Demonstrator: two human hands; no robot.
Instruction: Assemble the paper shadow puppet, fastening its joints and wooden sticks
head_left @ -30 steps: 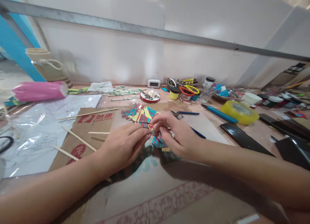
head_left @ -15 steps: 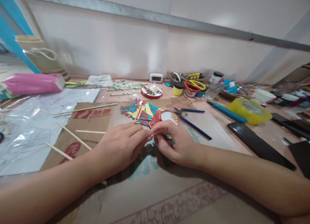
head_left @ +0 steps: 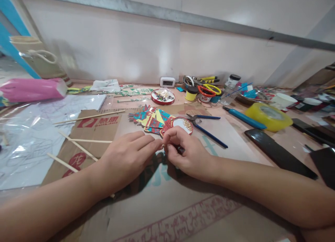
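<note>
My left hand and my right hand meet fingertip to fingertip above the brown paper. Both are closed in a pinch. Between the fingertips shows a tiny pale, gold-looking bit, too small to name. Just beyond the fingers lies a painted cut-out figure in red, blue and yellow, with small round studs on it. A round lid with small gold pieces rests against its right side. Blue-handled pliers lie open to the right of it.
Thin wooden sticks lie left of my hands on printed brown paper. Farther back are a red-rimmed dish of beads, a small digital clock and a yellow-lidded jar. At right lie a blue cutter, yellow tape and a dark flat block.
My right fingers have loosened and shifted slightly, so the tiny bit at the fingertips shows more clearly. The whole view has shifted a little; the things on the table stay put.
</note>
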